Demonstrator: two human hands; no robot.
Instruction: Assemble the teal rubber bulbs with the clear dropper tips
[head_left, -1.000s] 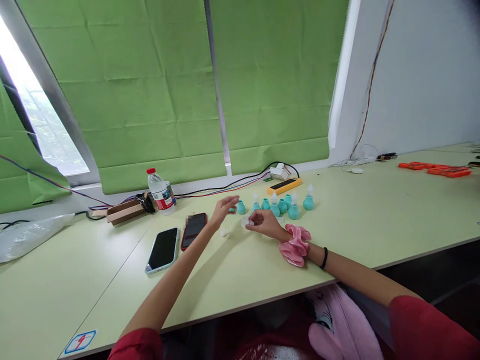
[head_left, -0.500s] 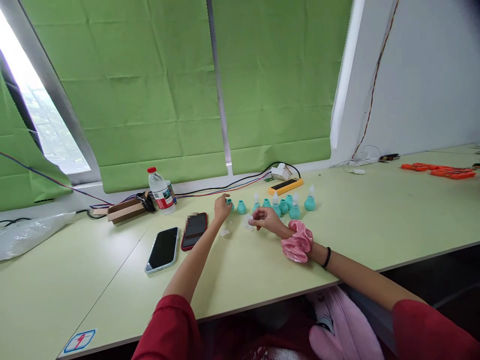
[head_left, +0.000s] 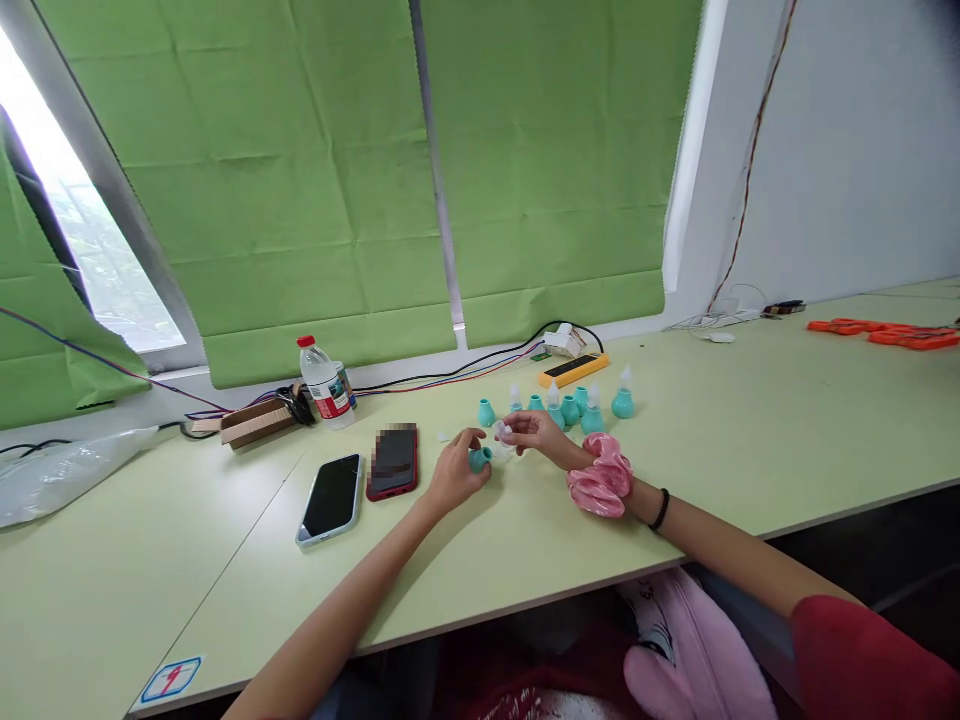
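My left hand (head_left: pixel 459 470) is closed round a teal squeeze bulb (head_left: pixel 481 459), its open neck turned toward the right. Just across from it, my right hand (head_left: pixel 534 434) pinches a small clear plastic tip (head_left: pixel 503 432). Beyond both hands several more teal bulbs stand on the table. One without a tip (head_left: pixel 486 412) is at the left of the group. At the far right a bulb (head_left: pixel 622 402) carries a clear pointed tip (head_left: pixel 625 377). Part of the group is hidden behind my right hand.
Two phones, one in a pale case (head_left: pixel 330 498) and one in a red case (head_left: pixel 394 460), lie left of my hands. A water bottle (head_left: pixel 327 385) and cardboard tray (head_left: pixel 257 424) stand farther back. A yellow power strip (head_left: pixel 573 370) and cables lie near the window.
My left hand has lifted the leftmost teal bulb and brought it nearer, beside my right hand. The right hand still pinches at about the same spot, where a clear tip now shows.
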